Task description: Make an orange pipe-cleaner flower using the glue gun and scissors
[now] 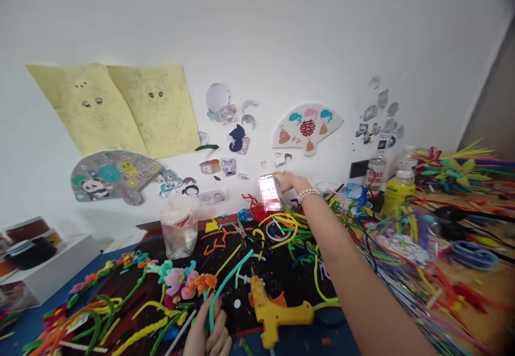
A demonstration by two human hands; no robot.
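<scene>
Teal pipe cleaner [228,280], yellow glue gun [273,313], black mat [223,257], pale yellow drawings [156,112]

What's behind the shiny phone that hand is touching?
A white painted wall with small paper cutouts nearby. The patch directly behind the lit rectangular phone and the right hand is covered.

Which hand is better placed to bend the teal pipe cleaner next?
Left, probably: the left hand grips the teal pipe cleaner, while the right hand is far up the mat at the phone.
</scene>
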